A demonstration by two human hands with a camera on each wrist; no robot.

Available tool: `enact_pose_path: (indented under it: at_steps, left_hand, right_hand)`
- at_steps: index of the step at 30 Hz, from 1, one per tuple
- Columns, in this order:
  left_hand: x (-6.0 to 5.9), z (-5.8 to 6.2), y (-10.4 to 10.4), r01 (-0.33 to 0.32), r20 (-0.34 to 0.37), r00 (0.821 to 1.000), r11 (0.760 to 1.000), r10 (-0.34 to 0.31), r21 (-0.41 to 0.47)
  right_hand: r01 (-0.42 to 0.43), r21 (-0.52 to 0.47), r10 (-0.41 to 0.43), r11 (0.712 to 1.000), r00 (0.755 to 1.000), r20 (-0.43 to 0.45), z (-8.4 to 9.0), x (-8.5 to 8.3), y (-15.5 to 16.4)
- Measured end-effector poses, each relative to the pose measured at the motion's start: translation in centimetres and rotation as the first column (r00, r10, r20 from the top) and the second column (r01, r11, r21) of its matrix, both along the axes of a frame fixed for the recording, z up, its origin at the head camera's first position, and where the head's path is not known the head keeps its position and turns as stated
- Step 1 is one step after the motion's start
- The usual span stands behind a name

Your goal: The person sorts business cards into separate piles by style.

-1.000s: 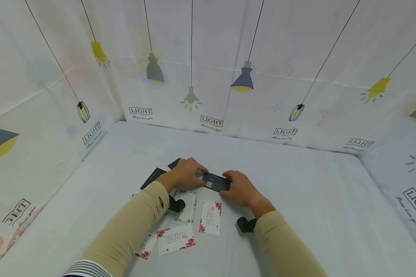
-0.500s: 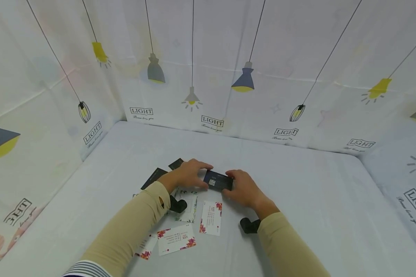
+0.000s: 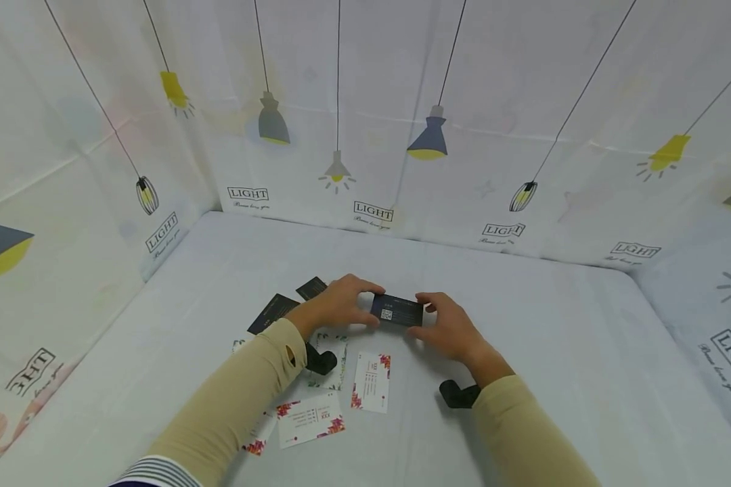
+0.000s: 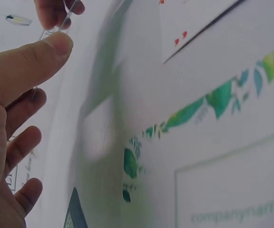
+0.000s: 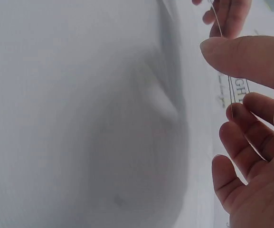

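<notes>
A dark business card (image 3: 404,310) with a small QR code is held out flat between both hands, its printed side up. At its left edge, my left hand (image 3: 340,302) grips it with thumb below and forefinger above. My right hand (image 3: 453,330) holds the opposite short edge between thumb and fingers. Seen edge-on in the left wrist view, the card shows as a thin clear line beside the left thumb (image 4: 56,47). Thin edges also cross behind the right thumb (image 5: 241,57) in the right wrist view.
To the left lie dark cards (image 3: 274,312), partly behind the left arm. A white card with green leaves (image 3: 336,368) lies below the left hand. Nearer are white cards with red flower corners, one upright (image 3: 371,383) and one slanted (image 3: 311,421). White cloth (image 3: 560,325) covers the table.
Both hands have carried the dark card to the right and slightly farther away. More of the dark cards at the left now shows. The white cards have stayed where they were.
</notes>
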State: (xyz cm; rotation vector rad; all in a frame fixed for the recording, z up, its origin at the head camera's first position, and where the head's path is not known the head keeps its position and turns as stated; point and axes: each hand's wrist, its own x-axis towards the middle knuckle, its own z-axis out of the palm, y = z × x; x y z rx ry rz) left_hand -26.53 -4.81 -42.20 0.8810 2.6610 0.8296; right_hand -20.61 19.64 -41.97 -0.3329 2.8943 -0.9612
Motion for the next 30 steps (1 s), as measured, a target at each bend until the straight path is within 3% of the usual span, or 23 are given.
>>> enact_pose_path:
  at_steps: [10, 25, 30]
  left_hand:
    - [-0.4, 0.6, 1.9, 0.014, -0.009, 1.000, 1.000, -0.014, -0.026]
    - [-2.2, -1.4, 3.7, -0.062, 0.079, 0.995, 0.998, 0.059, 0.033]
    - [-2.1, -1.3, 4.4, -0.067, 0.097, 0.994, 0.995, 0.060, 0.070]
  right_hand:
    - [0.029, -0.029, -0.030, 0.999, 0.999, -0.024, 0.4, -0.6, 2.7]
    - [0.059, -0.055, -0.058, 0.997, 0.998, 0.016, -0.3, -1.9, 3.8]
    - [0.068, -0.032, -0.068, 0.997, 0.997, 0.022, -0.8, -2.5, 4.4]
